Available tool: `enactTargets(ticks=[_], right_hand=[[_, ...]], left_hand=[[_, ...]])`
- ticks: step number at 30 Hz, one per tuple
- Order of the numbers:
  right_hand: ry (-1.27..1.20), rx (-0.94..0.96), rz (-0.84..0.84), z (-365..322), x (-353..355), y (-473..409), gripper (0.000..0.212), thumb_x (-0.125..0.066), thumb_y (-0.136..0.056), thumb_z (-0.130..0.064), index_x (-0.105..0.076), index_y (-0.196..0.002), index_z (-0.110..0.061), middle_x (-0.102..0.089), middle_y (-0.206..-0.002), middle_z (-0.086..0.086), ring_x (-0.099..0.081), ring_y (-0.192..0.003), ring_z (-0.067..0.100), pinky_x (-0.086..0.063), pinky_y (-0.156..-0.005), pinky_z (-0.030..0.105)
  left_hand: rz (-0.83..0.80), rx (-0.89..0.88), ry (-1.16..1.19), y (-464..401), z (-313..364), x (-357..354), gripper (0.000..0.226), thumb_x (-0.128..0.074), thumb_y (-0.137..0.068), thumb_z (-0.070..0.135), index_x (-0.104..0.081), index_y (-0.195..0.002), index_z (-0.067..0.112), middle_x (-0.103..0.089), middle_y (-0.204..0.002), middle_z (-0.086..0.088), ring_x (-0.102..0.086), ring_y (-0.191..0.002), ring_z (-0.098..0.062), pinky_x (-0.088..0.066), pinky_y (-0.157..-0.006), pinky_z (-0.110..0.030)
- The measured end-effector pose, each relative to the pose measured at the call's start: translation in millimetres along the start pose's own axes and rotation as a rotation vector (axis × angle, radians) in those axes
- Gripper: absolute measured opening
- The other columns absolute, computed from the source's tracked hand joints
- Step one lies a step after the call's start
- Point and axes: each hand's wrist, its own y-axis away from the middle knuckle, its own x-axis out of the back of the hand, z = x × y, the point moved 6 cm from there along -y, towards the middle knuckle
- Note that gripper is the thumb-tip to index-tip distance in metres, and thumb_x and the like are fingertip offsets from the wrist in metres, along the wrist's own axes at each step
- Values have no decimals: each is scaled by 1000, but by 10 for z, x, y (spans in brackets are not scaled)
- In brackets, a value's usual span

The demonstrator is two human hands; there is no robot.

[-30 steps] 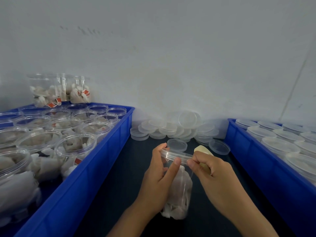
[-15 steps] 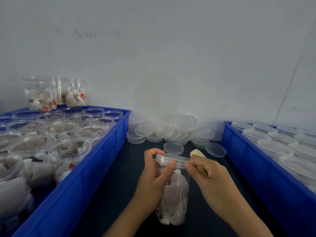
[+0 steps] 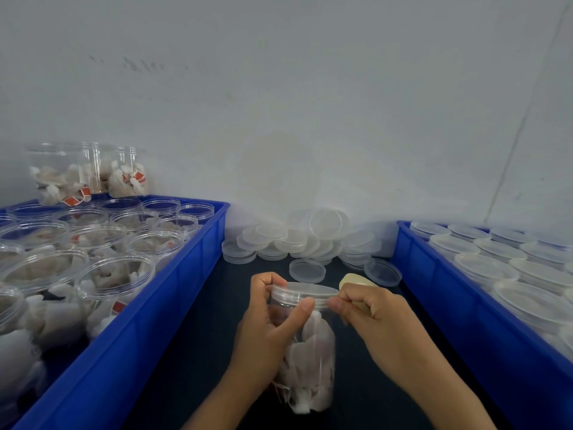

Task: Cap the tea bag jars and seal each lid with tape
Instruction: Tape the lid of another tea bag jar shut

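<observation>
Meanwhile, beside the lid pile (image 3: 310, 240), the left hand (image 3: 266, 330) grips a capped jar (image 3: 307, 352), steadying it as the right hand (image 3: 378, 318) pinches tape (image 3: 353, 282) at its lid (image 3: 305, 293).

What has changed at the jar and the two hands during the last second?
Little changed. The left hand still grips the jar, thumb on the lid rim. The right hand still holds the tape roll close at the lid's right edge, fingertips pinched there. The jar came slightly more upright. The blue bins and loose lids kept their places.
</observation>
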Motion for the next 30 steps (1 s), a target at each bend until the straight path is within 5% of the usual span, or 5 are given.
enactTargets(ticks=[7, 14, 20, 26, 30], right_hand=[[-61, -122, -36, 118, -10, -9, 37, -52, -89, -49, -56, -63, -24, -52, -54, -7, -47, -54, 7, -50, -65, 37], [203, -137, -98, 95, -2, 16, 37, -33, -92, -61, -46, -71, -34, -52, -63, -9, -51, -58, 3, -44, -60, 22], [201, -166, -254, 178, -60, 0, 69, -6, -47, -84, -42, -81, -35, -53, -70, -9, -53, -64, 2, -46, -66, 22], [16, -123, -231, 220, -129, 45, 89, -13, -53, -90, -23, -136, -60, -59, -100, -16, -59, -98, 9, -50, -92, 35], [35, -69, -193, 156, -152, 34, 75, -11, -63, -85, -12, -136, -68, -54, -126, -12, -52, -113, 9, -45, -99, 34]], left_hand=[[8, 2, -19, 15, 9, -12, 45, -65, -64, 66, -44, -98, 46, -69, -93, 10, -70, -79, -15, -59, -73, -36], [31, -9, -36, 42, 37, 5, 47, -67, -63, 66, -44, -98, 44, -69, -94, 12, -71, -78, -12, -58, -70, -32], [-5, -16, 2, 53, 52, 27, 44, -68, -64, 56, -46, -100, 41, -68, -99, 16, -71, -81, -12, -58, -68, -28], [-111, 38, 124, 55, 75, -47, 51, -73, -71, 49, -44, -113, 46, -66, -107, 19, -69, -96, -11, -55, -73, -21], [-99, 86, 163, 71, 34, -66, 55, -58, -74, 46, -33, -123, 39, -67, -106, 22, -69, -96, -7, -55, -74, -18]])
